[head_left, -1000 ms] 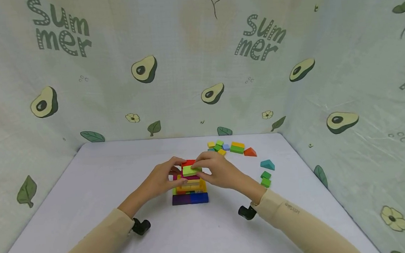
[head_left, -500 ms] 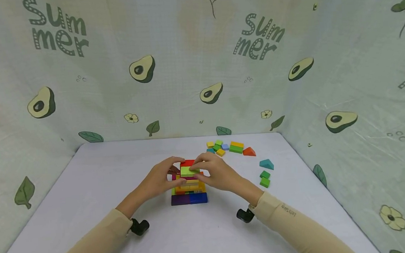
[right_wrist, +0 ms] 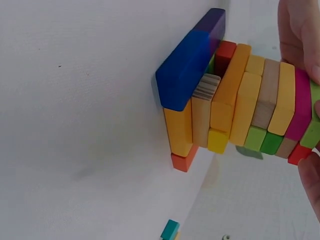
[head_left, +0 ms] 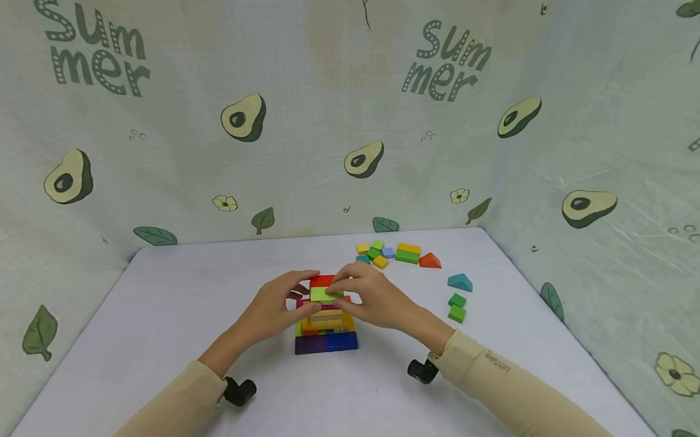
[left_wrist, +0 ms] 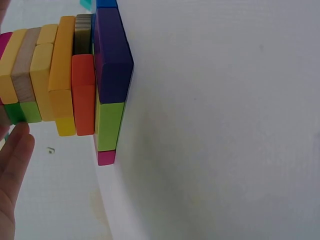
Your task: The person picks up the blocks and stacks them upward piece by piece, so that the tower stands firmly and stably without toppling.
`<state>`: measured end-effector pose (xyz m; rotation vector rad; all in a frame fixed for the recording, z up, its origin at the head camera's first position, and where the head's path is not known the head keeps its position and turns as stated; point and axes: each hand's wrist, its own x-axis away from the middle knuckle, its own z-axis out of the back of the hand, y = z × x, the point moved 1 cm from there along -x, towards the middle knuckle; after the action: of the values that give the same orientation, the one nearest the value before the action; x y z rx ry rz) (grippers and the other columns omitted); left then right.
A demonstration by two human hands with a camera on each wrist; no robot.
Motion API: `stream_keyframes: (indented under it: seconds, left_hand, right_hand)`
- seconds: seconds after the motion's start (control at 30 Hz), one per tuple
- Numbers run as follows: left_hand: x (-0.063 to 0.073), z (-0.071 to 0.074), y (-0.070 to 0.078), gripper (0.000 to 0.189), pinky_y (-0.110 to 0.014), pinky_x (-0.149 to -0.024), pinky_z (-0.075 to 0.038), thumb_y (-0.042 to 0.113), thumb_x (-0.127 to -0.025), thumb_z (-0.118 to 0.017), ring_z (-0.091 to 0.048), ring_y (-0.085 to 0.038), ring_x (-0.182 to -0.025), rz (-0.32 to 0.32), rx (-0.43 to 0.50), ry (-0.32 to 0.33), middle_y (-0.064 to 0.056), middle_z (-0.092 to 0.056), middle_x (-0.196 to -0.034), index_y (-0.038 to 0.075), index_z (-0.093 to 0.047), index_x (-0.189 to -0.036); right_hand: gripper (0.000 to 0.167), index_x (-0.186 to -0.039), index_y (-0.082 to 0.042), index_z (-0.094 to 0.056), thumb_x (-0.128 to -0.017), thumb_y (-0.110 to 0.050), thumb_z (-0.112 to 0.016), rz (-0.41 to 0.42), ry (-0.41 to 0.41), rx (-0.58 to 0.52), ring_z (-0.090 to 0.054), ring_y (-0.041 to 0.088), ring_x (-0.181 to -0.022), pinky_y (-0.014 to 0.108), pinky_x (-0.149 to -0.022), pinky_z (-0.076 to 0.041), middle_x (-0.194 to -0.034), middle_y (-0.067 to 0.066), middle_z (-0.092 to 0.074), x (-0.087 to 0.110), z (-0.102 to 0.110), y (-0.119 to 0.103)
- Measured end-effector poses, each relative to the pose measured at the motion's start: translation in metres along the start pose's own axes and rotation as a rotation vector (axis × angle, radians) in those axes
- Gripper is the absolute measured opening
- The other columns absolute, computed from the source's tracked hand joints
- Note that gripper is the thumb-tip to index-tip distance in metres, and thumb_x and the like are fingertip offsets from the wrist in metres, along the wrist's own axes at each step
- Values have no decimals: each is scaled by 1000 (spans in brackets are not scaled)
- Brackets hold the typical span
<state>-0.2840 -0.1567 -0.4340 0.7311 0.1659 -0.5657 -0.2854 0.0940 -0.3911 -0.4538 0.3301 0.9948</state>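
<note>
A tower of colourful wooden blocks [head_left: 327, 322] stands on the table. At its base lie a purple block [left_wrist: 115, 60] and a blue block [right_wrist: 185, 70]; yellow, plain wood and magenta blocks are stacked above. Across the front of the top lies a light green block [head_left: 320, 295], pinched by my right hand [head_left: 376, 297] with a finger on its upper face. Behind it sits a red block [head_left: 321, 281]. My left hand [head_left: 271, 308] is at the tower's upper left, thumb in front and fingers behind. In the left wrist view, its fingertips are close to a green block [left_wrist: 31, 112]; contact is unclear.
At the back right lie several loose blocks, among them an orange-on-green pair [head_left: 408, 254], a red-orange wedge [head_left: 430, 261] and a teal wedge [head_left: 460, 282]. Two small green blocks [head_left: 456, 308] lie closer. A patterned cloth [head_left: 301, 147] hangs around the white table [head_left: 304, 414].
The head view has shifted slightly. Both hands and the light green block keep nearly the same place at the tower's top, and the loose blocks have not moved.
</note>
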Motion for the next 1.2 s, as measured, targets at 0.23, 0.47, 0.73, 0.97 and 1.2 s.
stream_keyframes:
  seconds: [0.23,0.47,0.73,0.97,1.2]
  left_hand:
    - [2,2,3,67,-38,-94,-63,35,-90,-87,-74,-26,-111,-51,14,71,-5,-65,-142,16,-60,-148]
    - [2,4,5,64,-35,-95,-62,24,-87,-91,-75,-28,-107,-99,33,94,-4,-66,-139,15,-64,-144]
    - [1,5,6,63,-36,-96,-62,26,-88,-90,-74,-18,-107,-56,40,84,-3,-67,-136,15,-65,-144]
    - [-1,4,6,64,-33,-96,-61,31,-89,-88,-73,-17,-109,-25,56,69,-4,-65,-137,15,-63,-146]
    - [-2,4,6,67,-36,-98,-61,36,-90,-87,-72,-19,-110,26,48,25,-5,-68,-135,12,-62,-147]
  right_hand:
    - [25,-116,-11,-82,-92,-18,-86,8,1,8,-63,19,-114,27,-96,-59,-116,5,-71,0,1,0]
    - [24,-115,-10,-82,-92,-17,-86,23,4,10,-63,19,-112,27,-95,-59,-115,5,-72,0,1,1]
    - [25,-116,-11,-82,-92,-17,-86,20,0,-4,-64,18,-112,27,-95,-59,-115,3,-72,-1,1,2]
    - [24,-116,-12,-82,-93,-18,-85,26,6,-2,-64,18,-112,26,-95,-58,-115,3,-72,-1,-2,4]
    - [24,-116,-11,-82,-93,-17,-85,29,10,-14,-64,18,-111,25,-94,-58,-115,3,-72,0,-1,3]
